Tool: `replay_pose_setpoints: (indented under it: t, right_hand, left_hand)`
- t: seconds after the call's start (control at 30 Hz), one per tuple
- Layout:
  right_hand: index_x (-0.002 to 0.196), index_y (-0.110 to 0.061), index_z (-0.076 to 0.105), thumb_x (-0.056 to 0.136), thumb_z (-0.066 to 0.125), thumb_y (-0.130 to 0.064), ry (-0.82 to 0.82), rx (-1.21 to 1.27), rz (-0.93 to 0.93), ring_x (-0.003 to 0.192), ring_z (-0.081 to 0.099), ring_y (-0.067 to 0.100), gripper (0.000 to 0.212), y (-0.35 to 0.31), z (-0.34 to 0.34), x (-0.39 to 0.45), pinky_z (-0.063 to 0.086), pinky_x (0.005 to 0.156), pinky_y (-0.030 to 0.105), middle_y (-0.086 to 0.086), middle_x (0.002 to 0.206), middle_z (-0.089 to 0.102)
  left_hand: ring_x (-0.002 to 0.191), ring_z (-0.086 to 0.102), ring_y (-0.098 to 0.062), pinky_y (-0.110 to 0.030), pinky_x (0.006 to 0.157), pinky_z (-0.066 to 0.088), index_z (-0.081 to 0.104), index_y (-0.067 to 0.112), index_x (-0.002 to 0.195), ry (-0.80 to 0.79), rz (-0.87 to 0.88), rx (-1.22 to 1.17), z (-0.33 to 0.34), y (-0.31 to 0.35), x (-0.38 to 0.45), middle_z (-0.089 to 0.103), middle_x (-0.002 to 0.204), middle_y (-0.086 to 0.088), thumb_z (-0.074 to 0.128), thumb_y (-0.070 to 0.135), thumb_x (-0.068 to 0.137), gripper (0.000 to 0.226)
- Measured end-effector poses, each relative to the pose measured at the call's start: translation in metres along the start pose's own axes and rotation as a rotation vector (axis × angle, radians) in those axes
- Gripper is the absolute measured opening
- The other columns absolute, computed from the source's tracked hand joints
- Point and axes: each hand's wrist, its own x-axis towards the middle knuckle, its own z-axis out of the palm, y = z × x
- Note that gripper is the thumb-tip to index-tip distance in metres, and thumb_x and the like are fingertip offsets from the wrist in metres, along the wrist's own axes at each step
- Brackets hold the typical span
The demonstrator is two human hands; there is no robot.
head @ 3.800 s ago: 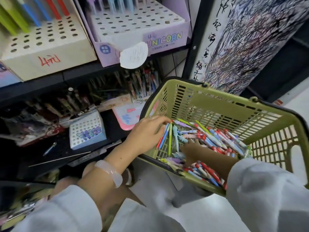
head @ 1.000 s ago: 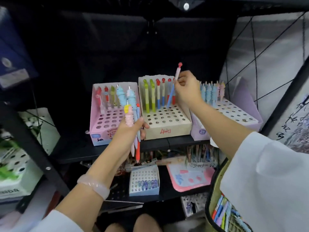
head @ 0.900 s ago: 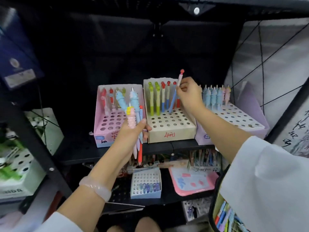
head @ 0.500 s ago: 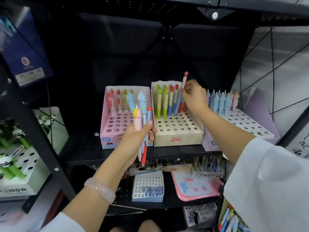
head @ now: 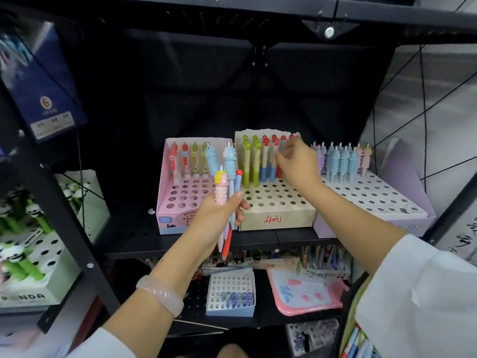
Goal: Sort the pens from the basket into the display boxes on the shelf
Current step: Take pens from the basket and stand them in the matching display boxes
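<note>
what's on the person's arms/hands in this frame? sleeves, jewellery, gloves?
Both arms wear loose white sleeves: the left sleeve shows only at the frame's bottom edge, the right sleeve ends at the forearm. A pale pink bangle circles the left wrist. No gloves.

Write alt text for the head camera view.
A person's right hand reaches among red-capped pens standing in the beige display box, while the left hand grips a bundle of pens. A pink box and a lilac box flank it on the black shelf.
</note>
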Motion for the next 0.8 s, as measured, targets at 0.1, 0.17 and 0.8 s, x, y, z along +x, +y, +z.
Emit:
replay_pose_setpoints:
  t: [0.1, 0.17, 0.8]
  right_hand:
    - [0.094, -0.026, 0.062, 0.091, 0.056, -0.032, -0.302, 0.291, -0.06, 0.074, 0.057, -0.008, 0.009, -0.026, -0.017, -0.02, 0.044, 0.063, 0.006, -0.012, 0.089, 0.062]
    - [0.096, -0.026, 0.064, 0.091, 0.056, -0.034, -0.504, 0.396, -0.05, 0.078, 0.059, -0.007, 0.012, -0.034, -0.025, -0.031, 0.047, 0.066, 0.007, -0.01, 0.093, 0.066]
    - [0.112, -0.004, 0.049, 0.096, 0.049, -0.015, 0.044, 0.857, 0.272, 0.075, 0.064, 0.009, 0.019, 0.034, -0.111, -0.016, 0.055, 0.069, 0.019, 0.004, 0.09, 0.062]
  left_hand:
    - [0.046, 0.049, -0.006, -0.018, 0.049, 0.045, 0.057, 0.01, 0.092, -0.039, -0.004, 0.009, 0.014, 0.0, 0.002, 0.062, 0.067, 0.001, 0.048, 0.015, 0.095, 0.011]
    - [0.046, 0.05, -0.006, -0.017, 0.049, 0.045, 0.057, 0.01, 0.09, -0.063, 0.004, 0.002, 0.026, -0.001, 0.004, 0.063, 0.063, 0.003, 0.049, 0.015, 0.095, 0.011]
    - [0.04, 0.05, -0.006, -0.018, 0.041, 0.042, 0.059, 0.012, 0.087, -0.126, -0.047, 0.064, 0.115, -0.006, 0.027, 0.067, 0.056, 0.002, 0.047, 0.019, 0.096, 0.016]
